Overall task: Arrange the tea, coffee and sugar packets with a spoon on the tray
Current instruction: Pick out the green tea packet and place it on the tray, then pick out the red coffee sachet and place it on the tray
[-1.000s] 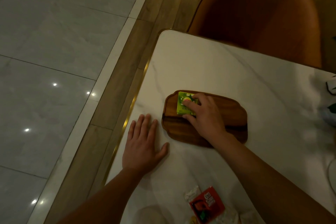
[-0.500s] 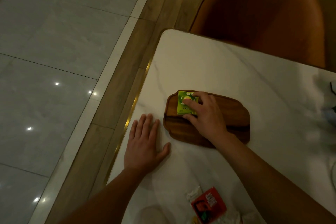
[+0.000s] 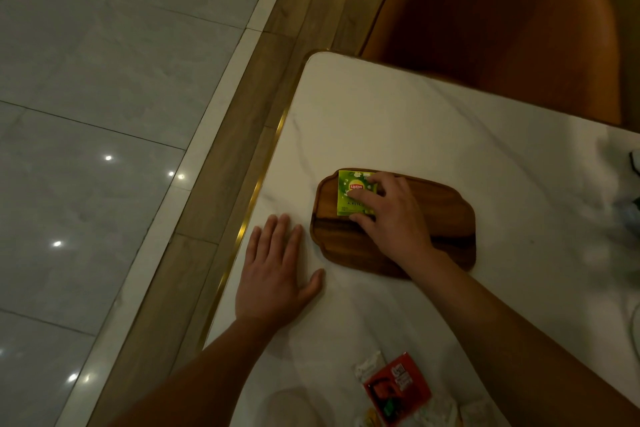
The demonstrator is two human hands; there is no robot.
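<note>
A dark wooden tray (image 3: 446,215) lies on the white marble table. A green Lipton tea packet (image 3: 349,196) rests flat at the tray's far left end. My right hand (image 3: 391,215) is over the tray, with fingers and thumb touching the packet's right and near edges. My left hand (image 3: 275,270) lies flat and spread on the table just left of the tray, holding nothing. A red coffee packet (image 3: 398,388) and white sugar packets (image 3: 369,366) sit near the front edge of the view. No spoon shows.
The table's gold-trimmed left edge (image 3: 242,229) runs close by my left hand, with floor beyond. A brown upholstered chair (image 3: 502,21) stands behind the table. Blurred dark and pale objects (image 3: 628,198) sit at the far right edge.
The right hand's fingers have shifted slightly on the tea packet, showing more of its face. The left hand has stayed flat on the table.
</note>
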